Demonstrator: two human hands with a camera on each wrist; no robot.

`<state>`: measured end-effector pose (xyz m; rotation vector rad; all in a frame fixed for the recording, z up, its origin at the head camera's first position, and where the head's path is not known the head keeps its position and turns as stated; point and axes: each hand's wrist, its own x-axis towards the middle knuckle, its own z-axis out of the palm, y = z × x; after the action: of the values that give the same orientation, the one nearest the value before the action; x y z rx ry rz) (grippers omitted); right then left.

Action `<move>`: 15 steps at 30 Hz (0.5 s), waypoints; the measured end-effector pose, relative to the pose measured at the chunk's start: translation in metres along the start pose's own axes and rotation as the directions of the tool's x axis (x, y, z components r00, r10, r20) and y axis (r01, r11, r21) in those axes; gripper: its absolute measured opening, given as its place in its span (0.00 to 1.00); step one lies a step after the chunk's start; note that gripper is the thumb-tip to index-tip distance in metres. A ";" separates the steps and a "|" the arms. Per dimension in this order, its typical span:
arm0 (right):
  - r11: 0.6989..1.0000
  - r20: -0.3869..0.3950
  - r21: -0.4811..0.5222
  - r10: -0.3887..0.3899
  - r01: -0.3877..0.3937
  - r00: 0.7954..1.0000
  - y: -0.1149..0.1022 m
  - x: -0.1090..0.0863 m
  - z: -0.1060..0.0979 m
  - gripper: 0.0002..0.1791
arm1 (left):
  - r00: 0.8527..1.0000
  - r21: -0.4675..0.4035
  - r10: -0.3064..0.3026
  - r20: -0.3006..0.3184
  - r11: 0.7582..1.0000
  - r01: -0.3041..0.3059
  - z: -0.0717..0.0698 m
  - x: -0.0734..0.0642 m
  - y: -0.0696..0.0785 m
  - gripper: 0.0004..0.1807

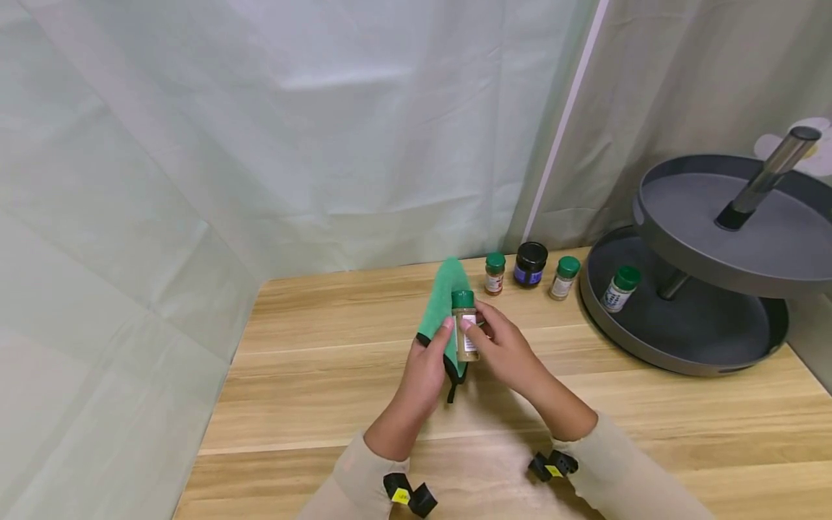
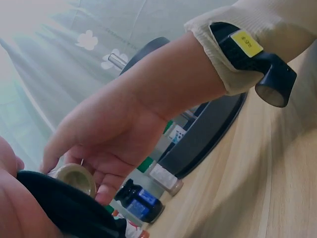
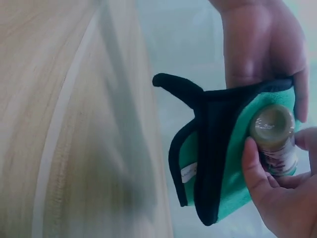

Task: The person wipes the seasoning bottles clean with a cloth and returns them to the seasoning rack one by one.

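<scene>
By the right hand (image 1: 510, 354) the spice jar (image 1: 460, 341) is pinched at the front of the green mitt (image 1: 443, 300) gripped by the left hand (image 1: 422, 372); probably light, rigid and slick, the jar is best held round its body, below the green cap (image 1: 462, 299).

It looks like a kitchen corner in a curtained booth: green-capped seasoning jars (image 1: 464, 314) and a two-tier tray (image 1: 747, 249) at a wood-grain counter (image 1: 312, 404), pale sheets (image 1: 364, 144) hanging behind and beside.
</scene>
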<state>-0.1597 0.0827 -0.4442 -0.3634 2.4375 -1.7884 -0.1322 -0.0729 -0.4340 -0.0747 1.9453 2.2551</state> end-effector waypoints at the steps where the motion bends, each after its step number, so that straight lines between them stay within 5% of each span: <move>1: 1.000 0.011 0.001 0.003 -0.003 1.000 -0.001 0.000 0.000 0.27 | 1.000 -0.005 -0.001 -0.008 1.000 0.001 0.000 0.001 0.000 0.32; 8: 0.999 -0.021 0.038 -0.006 0.007 1.000 0.000 0.001 -0.001 0.29 | 0.999 -0.003 0.019 0.038 1.000 -0.019 0.003 -0.002 -0.001 0.33; 15: 0.996 -0.084 0.083 0.023 -0.016 0.996 0.007 0.007 -0.008 0.31 | 0.998 0.121 -0.017 0.068 0.993 0.009 0.008 -0.007 -0.004 0.32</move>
<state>-0.1689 0.0910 -0.4483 -0.2608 2.4042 -1.9271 -0.1244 -0.0646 -0.4359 0.0058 2.0337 2.0975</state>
